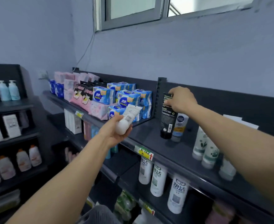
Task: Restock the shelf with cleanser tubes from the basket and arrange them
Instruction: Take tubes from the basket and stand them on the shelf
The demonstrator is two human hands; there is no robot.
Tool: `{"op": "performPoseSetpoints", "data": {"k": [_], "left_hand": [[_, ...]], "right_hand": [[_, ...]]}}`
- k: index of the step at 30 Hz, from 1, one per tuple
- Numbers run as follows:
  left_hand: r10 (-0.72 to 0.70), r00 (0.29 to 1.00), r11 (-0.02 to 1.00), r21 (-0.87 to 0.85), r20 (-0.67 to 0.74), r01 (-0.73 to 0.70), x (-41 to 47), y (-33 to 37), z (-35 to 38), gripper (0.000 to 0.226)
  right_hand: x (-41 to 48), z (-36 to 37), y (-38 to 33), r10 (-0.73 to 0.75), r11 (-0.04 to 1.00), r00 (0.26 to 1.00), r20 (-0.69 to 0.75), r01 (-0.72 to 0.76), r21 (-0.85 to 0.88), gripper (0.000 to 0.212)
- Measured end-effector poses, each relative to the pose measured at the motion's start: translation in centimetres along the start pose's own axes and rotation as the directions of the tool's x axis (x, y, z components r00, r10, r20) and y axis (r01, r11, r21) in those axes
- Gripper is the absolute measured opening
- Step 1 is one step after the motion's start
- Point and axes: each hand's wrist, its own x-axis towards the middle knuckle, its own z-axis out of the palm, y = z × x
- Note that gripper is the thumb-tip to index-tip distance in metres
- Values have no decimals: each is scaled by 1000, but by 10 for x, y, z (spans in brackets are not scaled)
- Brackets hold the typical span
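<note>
My left hand [116, 131] holds a white cleanser tube [128, 118] by its round cap, tilted up toward the top shelf [149, 133]. My right hand [179, 99] grips the top of a black cleanser tube [167, 117] that stands cap-down on that shelf. A white and blue tube [179, 126] stands right behind and beside the black one. Three white and green tubes [205, 149] stand further right on the same shelf. The grey basket [99, 214] shows only its rim at the bottom edge.
Blue and pink packs of pads [116, 97] fill the shelf section to the left of a metal upright [159, 94]. White bottles [158, 178] stand on the shelf below. A second dark rack with bottles [8, 126] stands at the left.
</note>
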Motion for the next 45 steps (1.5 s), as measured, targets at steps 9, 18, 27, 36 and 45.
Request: {"op": "performPoseSetpoints", "data": {"k": [9,18,27,36,45], "left_hand": [[120,993,949,293,2,-115,42,-11,31,9],[274,960,818,538,-55,-203,69,-12,19,38],[274,962,698,685,12,-207,87,-28,22,57],[84,983,674,717,165,-179,88,-48,48,33],[55,941,470,823,335,-320,93,-99,99,39]], "right_hand": [[47,33,11,-106,993,983,152,111,-29,27],[92,88,20,-112,985,960,256,141,-96,19],[107,96,32,-111,992,961,251,124,-36,17],[106,76,37,-151,988,936,318,156,8,27],[95,40,52,-117,975,991,68,102,196,22]]}}
